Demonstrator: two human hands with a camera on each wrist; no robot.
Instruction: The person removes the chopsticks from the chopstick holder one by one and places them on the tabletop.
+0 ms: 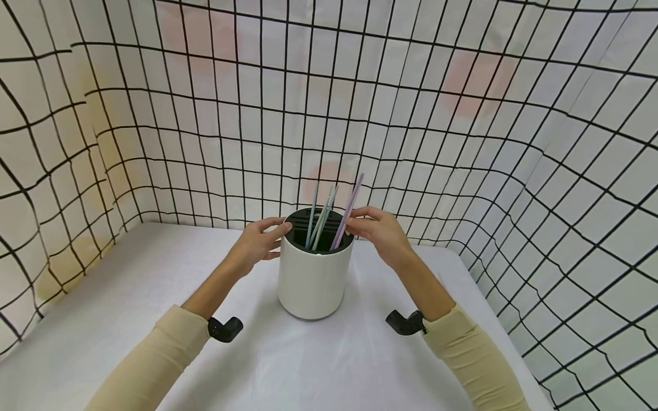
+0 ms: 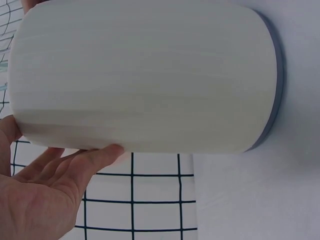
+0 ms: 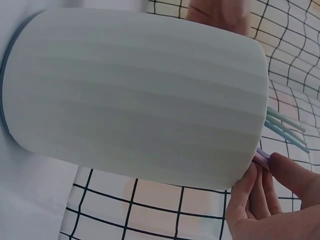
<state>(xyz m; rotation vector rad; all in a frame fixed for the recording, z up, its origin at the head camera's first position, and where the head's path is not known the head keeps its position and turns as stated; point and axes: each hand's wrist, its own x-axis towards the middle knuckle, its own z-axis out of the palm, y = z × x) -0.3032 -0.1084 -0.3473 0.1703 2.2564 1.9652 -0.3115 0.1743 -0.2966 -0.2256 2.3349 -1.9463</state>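
Note:
A white cylindrical holder with a dark slotted top stands upright on the table. Its plain side fills much of both wrist views. Several thin pale blue and green straws lean inside it. Purple straws tilt to the right at its right rim. My left hand holds the holder's upper left side, thumb at the rim and fingers along the outer wall. At the right rim, my right hand pinches the purple straws between thumb and fingers, as the right wrist view shows. The straws' lower ends are hidden.
A white cloth covers the table. Black wire grid panels rise behind it and on both sides, with pale sheeting behind them. A black curved piece is fixed at each wrist, one at the left wrist and one at the right wrist.

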